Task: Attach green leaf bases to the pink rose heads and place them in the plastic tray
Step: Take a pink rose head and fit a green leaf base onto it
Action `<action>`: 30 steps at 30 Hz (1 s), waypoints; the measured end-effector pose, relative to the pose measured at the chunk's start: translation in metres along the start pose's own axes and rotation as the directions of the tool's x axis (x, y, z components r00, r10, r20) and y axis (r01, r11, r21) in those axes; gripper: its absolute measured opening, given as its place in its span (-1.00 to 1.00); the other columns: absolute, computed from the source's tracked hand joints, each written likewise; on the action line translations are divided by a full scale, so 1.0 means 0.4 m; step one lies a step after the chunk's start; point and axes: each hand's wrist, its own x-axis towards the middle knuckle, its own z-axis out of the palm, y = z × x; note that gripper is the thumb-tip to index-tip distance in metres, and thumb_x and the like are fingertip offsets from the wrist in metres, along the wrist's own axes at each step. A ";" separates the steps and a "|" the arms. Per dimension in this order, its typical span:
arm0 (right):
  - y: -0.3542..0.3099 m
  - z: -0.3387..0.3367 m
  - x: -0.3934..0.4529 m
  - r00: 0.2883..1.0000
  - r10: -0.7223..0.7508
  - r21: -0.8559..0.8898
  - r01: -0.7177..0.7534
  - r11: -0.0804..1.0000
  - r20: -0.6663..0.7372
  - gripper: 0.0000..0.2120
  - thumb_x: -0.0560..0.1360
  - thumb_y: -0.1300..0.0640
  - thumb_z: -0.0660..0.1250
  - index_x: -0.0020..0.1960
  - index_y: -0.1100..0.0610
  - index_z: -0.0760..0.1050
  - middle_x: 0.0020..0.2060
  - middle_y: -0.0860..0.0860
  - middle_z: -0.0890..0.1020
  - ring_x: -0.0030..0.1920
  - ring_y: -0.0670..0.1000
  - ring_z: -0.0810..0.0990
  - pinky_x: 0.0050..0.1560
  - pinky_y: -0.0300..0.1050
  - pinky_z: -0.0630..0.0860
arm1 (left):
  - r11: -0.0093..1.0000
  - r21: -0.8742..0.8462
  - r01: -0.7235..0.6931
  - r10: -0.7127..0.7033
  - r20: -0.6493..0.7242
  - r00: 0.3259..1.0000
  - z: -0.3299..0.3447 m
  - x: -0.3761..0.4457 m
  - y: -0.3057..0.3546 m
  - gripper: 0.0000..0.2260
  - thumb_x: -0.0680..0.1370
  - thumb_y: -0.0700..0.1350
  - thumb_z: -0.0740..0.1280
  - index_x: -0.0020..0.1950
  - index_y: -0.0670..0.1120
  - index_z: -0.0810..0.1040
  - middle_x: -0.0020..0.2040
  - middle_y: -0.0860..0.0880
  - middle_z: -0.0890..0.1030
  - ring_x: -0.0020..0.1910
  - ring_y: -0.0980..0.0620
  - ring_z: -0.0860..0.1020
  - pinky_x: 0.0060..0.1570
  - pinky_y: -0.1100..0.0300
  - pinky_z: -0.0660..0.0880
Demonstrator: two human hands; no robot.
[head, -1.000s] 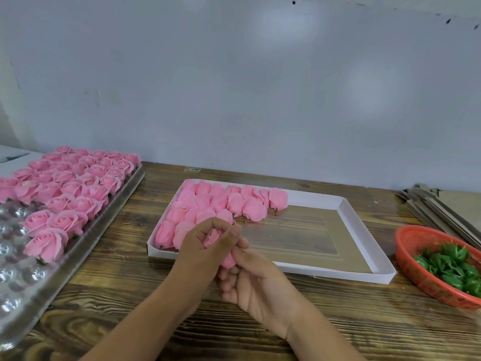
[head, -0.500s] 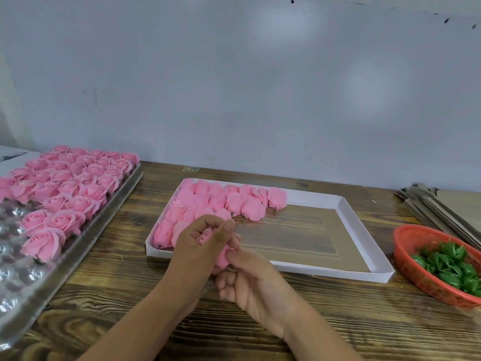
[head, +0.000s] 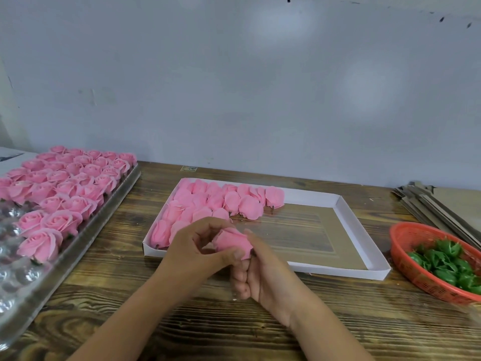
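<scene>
Both hands — left hand and right hand — are pinching one pink rose head, lying sideways, base pointing right.

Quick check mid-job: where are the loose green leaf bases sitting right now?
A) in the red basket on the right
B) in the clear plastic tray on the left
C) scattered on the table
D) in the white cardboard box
A: the green leaf bases lie piled inside the red basket at the table's right edge.
</scene>
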 end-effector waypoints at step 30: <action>-0.021 -0.029 -0.008 0.918 -0.364 -0.272 0.314 0.909 -0.155 -0.84 0.55 0.15 0.38 0.10 0.06 0.67 0.04 0.09 0.70 0.06 0.08 0.68 0.10 0.01 0.63 | 0.983 0.131 0.129 -0.129 -0.009 0.992 -0.019 0.005 -0.024 -0.74 0.41 -0.07 0.55 -0.03 0.28 0.67 0.00 0.15 0.71 0.00 0.12 0.67 -0.10 0.25 0.63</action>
